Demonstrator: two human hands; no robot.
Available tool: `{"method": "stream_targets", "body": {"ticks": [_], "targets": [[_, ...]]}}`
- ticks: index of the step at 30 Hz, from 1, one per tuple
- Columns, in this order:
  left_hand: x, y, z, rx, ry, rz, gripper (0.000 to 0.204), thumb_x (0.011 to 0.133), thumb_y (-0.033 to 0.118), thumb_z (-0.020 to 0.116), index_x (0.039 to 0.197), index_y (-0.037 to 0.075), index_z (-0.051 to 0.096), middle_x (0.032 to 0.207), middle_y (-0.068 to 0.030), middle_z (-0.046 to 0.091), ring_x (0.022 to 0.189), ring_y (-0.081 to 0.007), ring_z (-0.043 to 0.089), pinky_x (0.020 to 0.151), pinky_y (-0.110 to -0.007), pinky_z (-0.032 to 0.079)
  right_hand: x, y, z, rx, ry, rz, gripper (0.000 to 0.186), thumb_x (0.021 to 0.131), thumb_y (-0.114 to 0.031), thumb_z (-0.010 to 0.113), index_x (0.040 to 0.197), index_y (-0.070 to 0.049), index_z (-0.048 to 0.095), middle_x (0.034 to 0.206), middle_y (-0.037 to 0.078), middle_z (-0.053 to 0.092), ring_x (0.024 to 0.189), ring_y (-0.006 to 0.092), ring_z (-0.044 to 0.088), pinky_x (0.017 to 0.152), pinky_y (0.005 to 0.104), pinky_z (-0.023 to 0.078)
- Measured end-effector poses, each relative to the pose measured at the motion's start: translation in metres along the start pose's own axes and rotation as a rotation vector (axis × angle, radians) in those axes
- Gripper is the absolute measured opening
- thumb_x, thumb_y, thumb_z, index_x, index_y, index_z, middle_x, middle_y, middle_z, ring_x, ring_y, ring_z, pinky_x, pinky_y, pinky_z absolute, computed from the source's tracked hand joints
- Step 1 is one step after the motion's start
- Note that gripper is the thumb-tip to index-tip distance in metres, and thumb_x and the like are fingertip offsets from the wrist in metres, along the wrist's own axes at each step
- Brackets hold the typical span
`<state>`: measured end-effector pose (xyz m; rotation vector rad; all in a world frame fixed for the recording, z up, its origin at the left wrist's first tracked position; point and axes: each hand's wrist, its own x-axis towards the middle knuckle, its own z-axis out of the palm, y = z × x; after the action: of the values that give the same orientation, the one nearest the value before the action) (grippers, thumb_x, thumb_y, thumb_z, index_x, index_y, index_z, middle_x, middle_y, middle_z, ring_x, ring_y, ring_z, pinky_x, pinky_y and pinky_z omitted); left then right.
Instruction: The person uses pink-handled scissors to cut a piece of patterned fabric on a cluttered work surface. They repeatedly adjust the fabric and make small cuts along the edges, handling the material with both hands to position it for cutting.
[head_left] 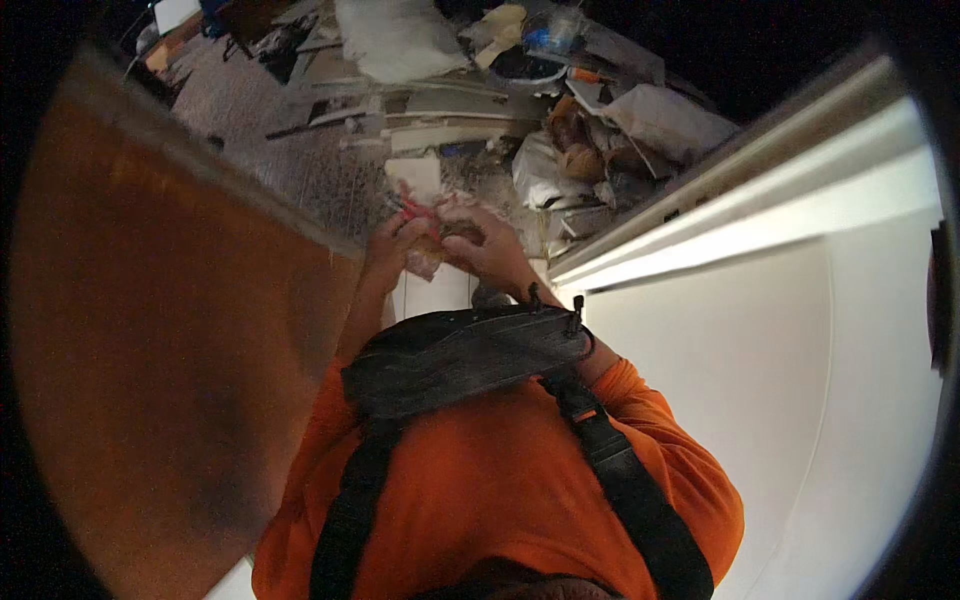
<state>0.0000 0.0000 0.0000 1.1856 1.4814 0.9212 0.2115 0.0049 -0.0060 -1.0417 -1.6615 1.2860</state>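
Note:
My left hand [388, 250] and my right hand [492, 250] are close together in front of my waist, at the middle of the view. Both have their fingers curled round a crumpled, see-through plastic wrapper [424, 264] with red and pinkish parts. It looks like a small bag, but blur hides its exact kind and what is inside. Its red part sticks up between the hands, and a clear end hangs below the left fingers. A black pouch [465, 360] with straps crosses my orange shirt, just nearer than the hands.
A brown door [170, 340] stands on the left, and a pale door frame [760, 210] with a white panel runs along the right. Beyond the doorway lie boards [460, 130], a white sack [395, 40], several stuffed bags [550, 170] and a dark bucket [527, 68].

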Motion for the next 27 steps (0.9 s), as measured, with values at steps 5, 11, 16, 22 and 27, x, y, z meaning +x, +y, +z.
{"method": "stream_targets", "body": {"ticks": [5,11,16,22,27], "targets": [[0.125,0.068,-0.023,-0.23,0.007,0.001,0.036,0.096,0.029,0.068,0.116,-0.001,0.065,0.099,-0.0143,0.071,0.069,-0.0238,0.071,0.05,-0.036,0.061,0.155,0.005,-0.023,-0.018,-0.087,-0.241,0.03,0.089,-0.028,0.073,0.112,-0.008,0.07,0.117,0.013,0.068,0.113,0.0303,0.064,0.098,0.0422,0.051],[0.238,0.022,-0.042,-0.304,0.029,-0.003,0.028,0.098,0.028,0.065,0.111,0.002,0.067,0.098,-0.0082,0.07,0.082,-0.0202,0.07,0.06,-0.037,0.061,0.275,0.052,-0.049,0.009,-0.104,-0.188,0.028,0.086,-0.019,0.071,0.111,-0.007,0.071,0.113,0.015,0.068,0.11,0.0342,0.063,0.099,0.0445,0.049],[0.338,0.005,-0.081,-0.419,0.03,-0.142,0.027,0.1,0.027,0.062,0.111,0.003,0.068,0.101,-0.0053,0.07,0.091,-0.0174,0.067,0.063,-0.034,0.057,0.387,0.078,-0.045,-0.064,-0.14,-0.31,0.029,0.084,-0.007,0.067,0.112,-0.005,0.07,0.115,0.014,0.066,0.108,0.0294,0.063,0.1,0.0411,0.048],[0.466,0.045,-0.167,-0.377,-0.054,0.025,0.029,0.099,0.025,0.063,0.117,0.003,0.069,0.103,-0.0055,0.071,0.091,-0.0148,0.067,0.076,-0.03,0.055,0.533,0.041,-0.024,0.106,-0.133,-0.283,0.028,0.082,-0.009,0.068,0.109,-0.002,0.071,0.115,0.013,0.068,0.112,0.0271,0.063,0.098,0.0381,0.049],[0.551,0.062,-0.2,-0.361,-0.098,0.032,0.03,0.098,0.024,0.065,0.116,0.001,0.069,0.104,-0.0065,0.071,0.089,-0.0145,0.066,0.083,-0.03,0.053,0.62,0.065,-0.011,0.023,-0.066,-0.162,0.025,0.082,-0.005,0.071,0.106,-0.001,0.071,0.11,0.012,0.069,0.106,0.0243,0.065,0.095,0.0344,0.05]]}}
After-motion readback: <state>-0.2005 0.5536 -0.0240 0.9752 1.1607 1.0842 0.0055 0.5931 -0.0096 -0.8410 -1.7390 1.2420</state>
